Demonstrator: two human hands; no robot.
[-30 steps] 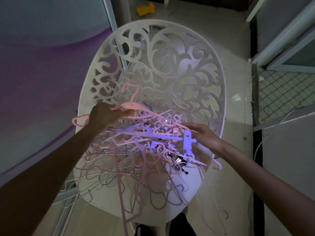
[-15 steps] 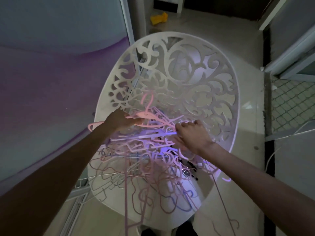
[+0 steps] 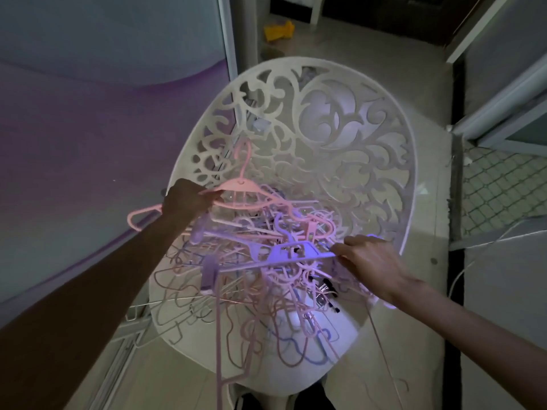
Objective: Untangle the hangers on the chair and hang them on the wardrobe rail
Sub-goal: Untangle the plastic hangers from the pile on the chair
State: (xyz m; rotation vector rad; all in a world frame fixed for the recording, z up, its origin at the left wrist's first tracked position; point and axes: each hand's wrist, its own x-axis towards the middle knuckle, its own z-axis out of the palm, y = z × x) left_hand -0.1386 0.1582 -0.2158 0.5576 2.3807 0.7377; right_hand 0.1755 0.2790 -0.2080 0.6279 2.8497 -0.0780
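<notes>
Nearest the camera, loops of the tangled hangers spill over the front edge of the white chair, a few thin pink wires trailing toward the floor. Just above that, the right hand has its fingers pinched on the right end of a lilac clip hanger that lies across the top of the heap, one clip hanging at its left end. Farther in, the left hand grips the shoulder of a pink hanger, fingers curled round it, its hook standing up against the chair's pierced back. To do this step well, I would judge it best to steady the pile with one hand and ease a single hanger out along its own length, turning it so hook and clips slip free rather than dragging the knot along. Counted: two hands, one chair; the hangers are too knotted to count, certainly many. The wardrobe rail is not in view. Beyond the chair a yellow object lies on the floor.
</notes>
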